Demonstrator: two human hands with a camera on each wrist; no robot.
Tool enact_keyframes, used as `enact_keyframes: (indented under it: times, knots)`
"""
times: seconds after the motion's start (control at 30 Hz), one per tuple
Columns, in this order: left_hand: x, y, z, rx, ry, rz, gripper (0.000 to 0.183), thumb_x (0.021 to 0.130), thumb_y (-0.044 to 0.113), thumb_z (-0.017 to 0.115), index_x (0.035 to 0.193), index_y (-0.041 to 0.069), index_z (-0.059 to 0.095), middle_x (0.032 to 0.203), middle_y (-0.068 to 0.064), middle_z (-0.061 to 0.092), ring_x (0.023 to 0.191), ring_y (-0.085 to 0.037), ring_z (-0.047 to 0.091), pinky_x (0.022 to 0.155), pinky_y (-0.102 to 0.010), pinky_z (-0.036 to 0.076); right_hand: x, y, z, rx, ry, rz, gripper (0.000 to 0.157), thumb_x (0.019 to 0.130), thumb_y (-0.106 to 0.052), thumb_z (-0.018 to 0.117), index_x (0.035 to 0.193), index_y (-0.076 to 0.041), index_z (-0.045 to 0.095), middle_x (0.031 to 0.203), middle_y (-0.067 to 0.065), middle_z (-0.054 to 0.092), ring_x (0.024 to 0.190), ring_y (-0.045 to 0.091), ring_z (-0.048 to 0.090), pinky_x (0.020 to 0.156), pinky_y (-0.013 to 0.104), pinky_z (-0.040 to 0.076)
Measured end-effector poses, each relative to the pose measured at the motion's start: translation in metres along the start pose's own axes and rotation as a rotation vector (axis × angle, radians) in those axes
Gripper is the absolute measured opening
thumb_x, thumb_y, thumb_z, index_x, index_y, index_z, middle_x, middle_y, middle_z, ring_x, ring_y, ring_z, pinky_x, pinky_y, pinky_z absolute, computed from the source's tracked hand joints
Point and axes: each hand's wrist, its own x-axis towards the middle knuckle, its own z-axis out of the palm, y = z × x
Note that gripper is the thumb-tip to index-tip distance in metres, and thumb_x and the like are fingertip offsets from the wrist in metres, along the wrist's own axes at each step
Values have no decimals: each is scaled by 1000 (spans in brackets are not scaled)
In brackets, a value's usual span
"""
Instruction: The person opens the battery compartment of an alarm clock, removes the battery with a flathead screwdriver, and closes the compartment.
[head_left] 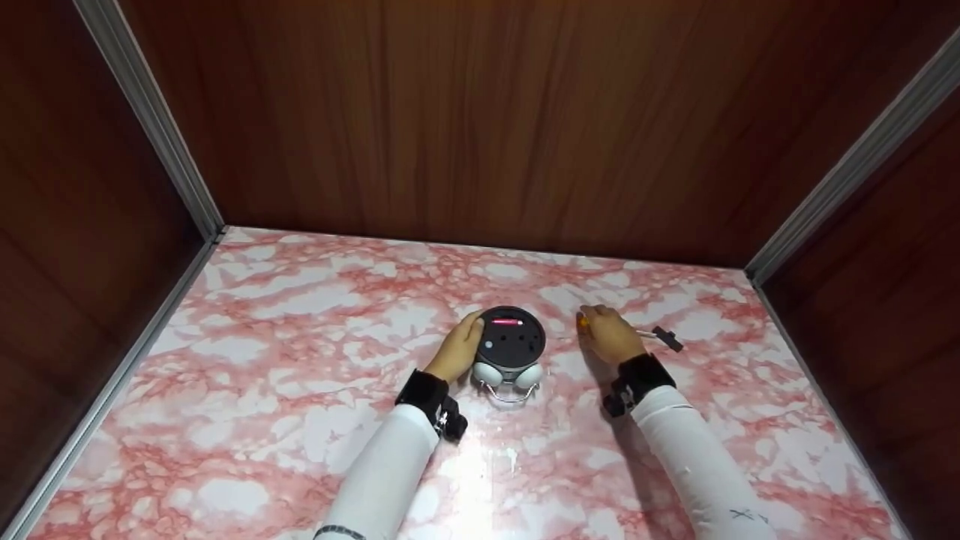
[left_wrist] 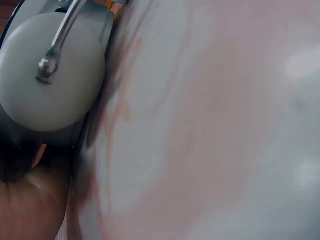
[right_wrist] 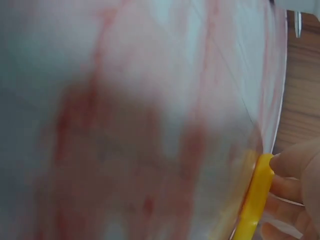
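A round alarm clock (head_left: 531, 330) lies with its black back facing up and its two white bells (head_left: 487, 374) toward me. A pink battery (head_left: 504, 322) shows in the uncovered slot of its back. My left hand (head_left: 456, 349) grips the clock's left side, thumb at the rim; in the left wrist view a bell (left_wrist: 55, 105) partly blocks the fingers. To the right, my right hand (head_left: 611, 337) holds a screwdriver by its yellow handle (right_wrist: 255, 200), low over the table. Its thin pale shaft emerges right of the hand, beside a small black plastic piece (head_left: 667, 339).
The table (head_left: 247, 405) has a pink and white marbled top. Dark wood panels (head_left: 480, 135) rise at the back and both sides, with metal corner posts (head_left: 154, 120) between them. Light glares off the tabletop in front of the clock.
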Motion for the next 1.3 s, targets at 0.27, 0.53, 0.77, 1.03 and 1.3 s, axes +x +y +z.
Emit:
enact_keyframes:
  times: [0.27,0.53,0.77,1.03,1.3]
  knots:
    - [0,1,2,-22,-1,-12,42,111,17,37,146,-2,49,144,-22,54,139,-35,45,120,-47,31,-1,0,5,0,103,-68,25,85,3,70,109,5,66,99,24,61,91,44,63,81,53,57]
    - [-1,2,2,-22,-10,-10,42,111,18,37,146,-4,48,144,-23,53,139,-37,44,119,-48,31,-3,5,5,40,142,-100,13,81,10,72,91,0,69,87,15,60,83,33,63,74,46,57]
    - [1,3,1,-25,-9,-7,42,111,18,37,146,-2,49,145,-23,53,139,-36,45,119,-48,32,-3,8,5,60,166,-38,11,89,-2,71,99,-1,65,96,17,62,95,41,61,80,53,55]
    - [1,2,0,-16,-7,-44,44,112,21,37,148,-2,46,148,-23,51,141,-37,42,120,-48,30,-3,11,6,218,133,-40,12,101,-9,59,110,0,57,100,18,63,95,37,62,85,51,53]
    - [0,1,0,-22,-2,-41,42,112,20,37,147,0,48,146,-22,53,140,-37,43,120,-48,30,-1,5,4,512,241,31,12,106,-5,51,114,1,56,104,18,61,98,32,58,88,43,47]
